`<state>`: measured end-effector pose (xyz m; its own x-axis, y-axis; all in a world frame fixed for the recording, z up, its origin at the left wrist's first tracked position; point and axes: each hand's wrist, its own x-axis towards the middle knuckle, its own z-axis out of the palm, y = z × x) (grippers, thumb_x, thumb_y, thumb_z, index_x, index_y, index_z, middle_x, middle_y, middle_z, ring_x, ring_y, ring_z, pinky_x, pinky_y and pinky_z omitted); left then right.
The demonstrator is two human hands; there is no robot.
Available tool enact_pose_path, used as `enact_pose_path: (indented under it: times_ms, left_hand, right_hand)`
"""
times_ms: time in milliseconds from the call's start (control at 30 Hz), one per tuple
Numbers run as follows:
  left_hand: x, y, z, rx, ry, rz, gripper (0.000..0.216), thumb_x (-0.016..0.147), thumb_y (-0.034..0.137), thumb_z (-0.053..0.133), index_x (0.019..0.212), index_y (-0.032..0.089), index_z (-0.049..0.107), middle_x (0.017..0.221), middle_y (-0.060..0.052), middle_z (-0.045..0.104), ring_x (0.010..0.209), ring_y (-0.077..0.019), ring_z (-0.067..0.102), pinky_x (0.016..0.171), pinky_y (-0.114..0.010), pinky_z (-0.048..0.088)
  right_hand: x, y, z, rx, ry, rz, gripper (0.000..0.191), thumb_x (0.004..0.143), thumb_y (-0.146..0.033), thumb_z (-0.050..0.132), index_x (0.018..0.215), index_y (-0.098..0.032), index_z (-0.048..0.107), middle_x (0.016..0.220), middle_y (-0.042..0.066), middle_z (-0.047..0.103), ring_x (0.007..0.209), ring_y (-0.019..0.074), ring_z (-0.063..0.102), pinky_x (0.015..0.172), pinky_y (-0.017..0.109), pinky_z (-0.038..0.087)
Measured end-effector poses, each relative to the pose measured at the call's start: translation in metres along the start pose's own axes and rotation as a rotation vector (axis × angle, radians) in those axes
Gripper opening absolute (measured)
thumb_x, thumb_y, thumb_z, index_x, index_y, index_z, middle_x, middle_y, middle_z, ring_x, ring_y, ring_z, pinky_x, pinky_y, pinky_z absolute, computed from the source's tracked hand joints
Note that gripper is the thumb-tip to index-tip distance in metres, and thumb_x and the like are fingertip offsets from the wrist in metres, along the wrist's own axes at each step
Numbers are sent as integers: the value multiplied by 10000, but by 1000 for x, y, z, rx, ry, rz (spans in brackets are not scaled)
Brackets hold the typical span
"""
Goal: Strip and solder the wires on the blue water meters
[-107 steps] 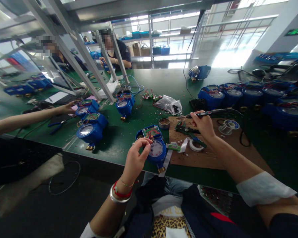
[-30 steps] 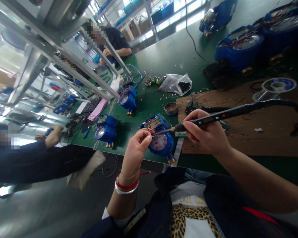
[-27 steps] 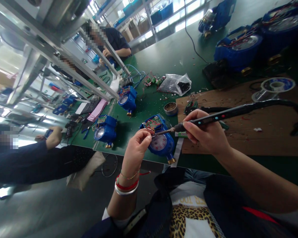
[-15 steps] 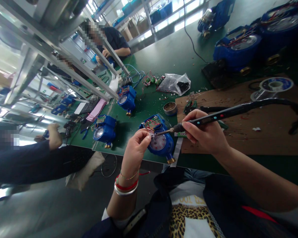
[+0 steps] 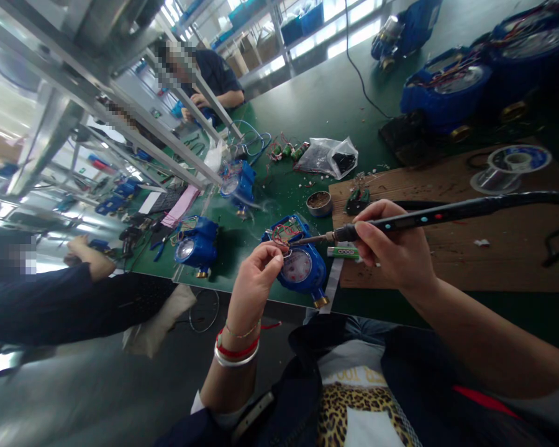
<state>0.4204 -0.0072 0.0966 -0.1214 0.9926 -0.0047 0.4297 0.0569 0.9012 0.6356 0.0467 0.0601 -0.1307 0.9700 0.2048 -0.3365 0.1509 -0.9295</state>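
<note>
The right hand (image 5: 395,249) holds a soldering iron (image 5: 419,220) near red wires (image 5: 285,232).

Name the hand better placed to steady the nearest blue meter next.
Probably the left hand: it is beside the blue meter, though pinching something thin; the right hand is farther away, gripping a soldering iron.

Blue meters (image 5: 299,268): at least six; soldering iron (image 5: 410,221): one; spool (image 5: 512,166): one; tin (image 5: 324,212): one.

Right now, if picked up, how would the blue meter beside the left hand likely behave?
The blue meter is probably rigid and rather heavy, given its bulk and brass-coloured fitting. Its thin, exposed red wires would likely flop or snag. The smooth-looking dial cover might be slippery.
</note>
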Motion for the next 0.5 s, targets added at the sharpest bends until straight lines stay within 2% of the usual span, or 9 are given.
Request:
enact_pose_path:
  times_ms: [200, 500]
  left_hand:
    - [-1, 0, -1, -1, -4, -13, 150, 852, 261, 518, 743, 161, 545, 997, -59, 601, 925, -175, 535, 810, -267, 416]
    - [-2, 1, -1, 0, 12, -9, 152, 839, 286, 527, 748, 167, 555, 1006, -61, 619, 954, -180, 545, 849, -267, 411]
  right_hand:
    - [0, 1, -1, 7, 34, -5, 229, 850, -436, 639, 850, -246, 512, 538, -50, 501, 390, 86, 430, 345, 216, 311]
    - [3, -2, -3, 12, 130, -109, 158, 864, -378, 635, 884, -254, 539, 513, -55, 483, 367, 92, 408, 346, 239, 279]
